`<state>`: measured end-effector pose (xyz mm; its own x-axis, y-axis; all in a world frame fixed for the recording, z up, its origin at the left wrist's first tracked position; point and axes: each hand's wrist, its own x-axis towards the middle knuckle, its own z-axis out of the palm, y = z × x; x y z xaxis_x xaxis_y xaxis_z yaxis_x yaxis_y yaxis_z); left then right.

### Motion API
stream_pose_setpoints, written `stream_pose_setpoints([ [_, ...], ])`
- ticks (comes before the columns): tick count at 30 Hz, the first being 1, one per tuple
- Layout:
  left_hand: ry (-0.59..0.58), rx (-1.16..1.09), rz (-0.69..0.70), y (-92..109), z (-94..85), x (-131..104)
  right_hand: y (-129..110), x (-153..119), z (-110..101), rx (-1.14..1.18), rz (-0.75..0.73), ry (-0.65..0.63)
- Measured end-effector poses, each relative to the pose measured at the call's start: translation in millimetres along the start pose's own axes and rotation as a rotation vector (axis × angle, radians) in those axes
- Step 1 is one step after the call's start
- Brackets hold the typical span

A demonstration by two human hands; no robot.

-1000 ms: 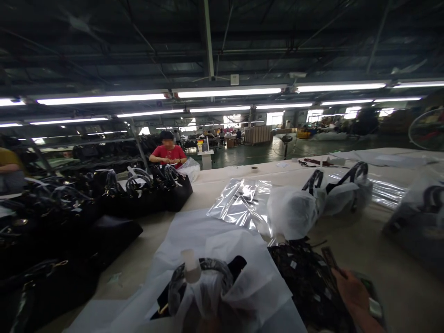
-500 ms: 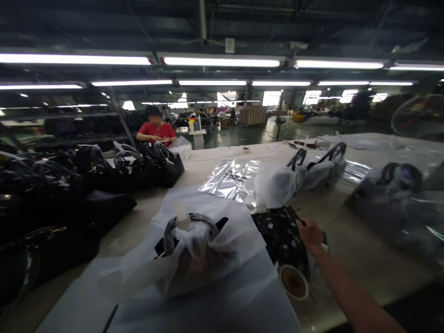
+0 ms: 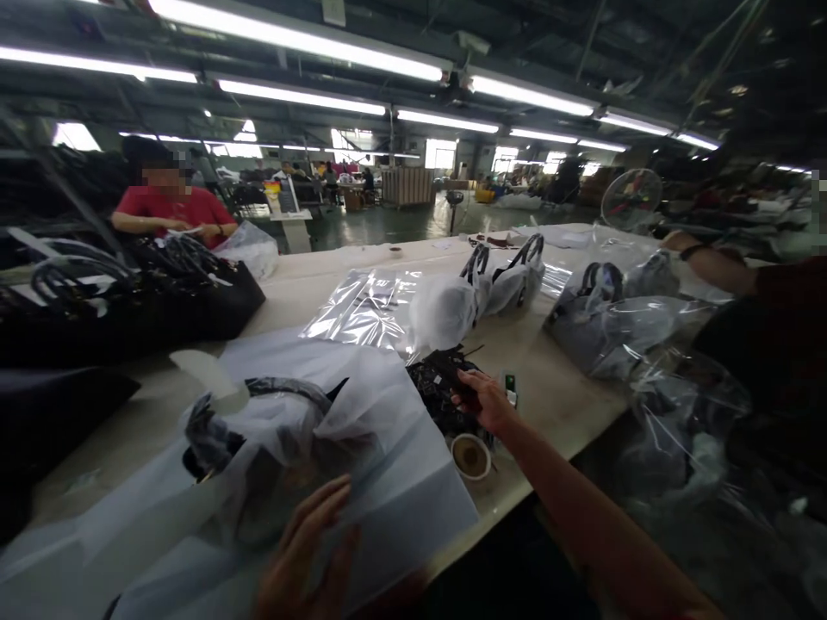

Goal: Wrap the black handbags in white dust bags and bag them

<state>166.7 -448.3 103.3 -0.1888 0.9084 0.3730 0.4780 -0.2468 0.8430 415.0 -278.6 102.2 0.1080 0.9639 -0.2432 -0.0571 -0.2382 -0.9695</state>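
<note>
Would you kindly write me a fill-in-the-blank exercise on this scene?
The co-worker at the back left wears a ____ top.
While the right hand holds a dark item, the wearer's ____ hand is open near the front wrapped bag.
From the wearer's view, the round tub is to the ____ of that bag.
The tub's rim is ____ in colour.

Missing words: red; left; right; white.

Beside the white bowl (image 3: 471, 478), the right forearm (image 3: 594, 517) is bare, long and tapering towards a bare wrist and bare right hand (image 3: 488, 400). Left of the bowl, the left hand (image 3: 310, 551) is bare, its slender fingers blurred.
</note>
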Motion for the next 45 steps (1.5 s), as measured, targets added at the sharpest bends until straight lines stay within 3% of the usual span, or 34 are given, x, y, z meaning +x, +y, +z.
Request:
stream_pose_setpoints([
  [4, -0.163, -0.262, -0.223, -9.4, 43.0, 8.4, 5.4, -45.3, 30.6, 0.249, 0.106, -0.227],
  [8, -0.3, -0.385, -0.384, -13.0, 63.1, 12.3, 14.9, -73.7, 53.1, 0.378, 0.178, -0.354],
  [14, -0.25, -0.534, -0.619, -9.6, 57.5, 4.3, 20.7, -85.3, 68.0, 0.402, 0.25, -0.355],
  [21, -0.205, -0.47, -0.713, -17.2, 47.0, -0.8, 26.4, -81.9, 79.2, 0.388, 0.289, -0.366],
  [26, -0.071, -0.208, -0.569, -36.4, 43.2, -9.3, 39.1, -88.6, 83.9, 0.458, 0.301, -0.363],
  [31, 0.055, 0.056, -0.507, -59.5, 21.1, -17.3, 82.1, -103.7, 78.6, 0.501, 0.358, -0.353],
  [33, 0.096, 0.127, -0.471, -64.3, 10.2, -20.9, 105.6, -109.0, 73.8, 0.378, 0.423, -0.38],
  [35, 0.112, 0.233, -0.361, -65.4, 1.8, -24.8, 124.8, -113.4, 68.5, 0.094, 0.445, -0.455],
  [38, 0.022, 0.474, -0.086, -60.0, -3.6, -29.5, 133.6, -118.5, 65.6, -0.335, 0.156, -0.552],
  [41, -0.082, 0.708, 0.17, -49.8, -3.7, -30.4, 118.8, -120.9, 78.4, -0.374, -0.167, -0.641],
  [45, -0.094, 0.833, 0.317, -42.8, -8.3, -24.9, 97.2, -121.4, 113.7, -0.166, -0.106, -0.908],
])
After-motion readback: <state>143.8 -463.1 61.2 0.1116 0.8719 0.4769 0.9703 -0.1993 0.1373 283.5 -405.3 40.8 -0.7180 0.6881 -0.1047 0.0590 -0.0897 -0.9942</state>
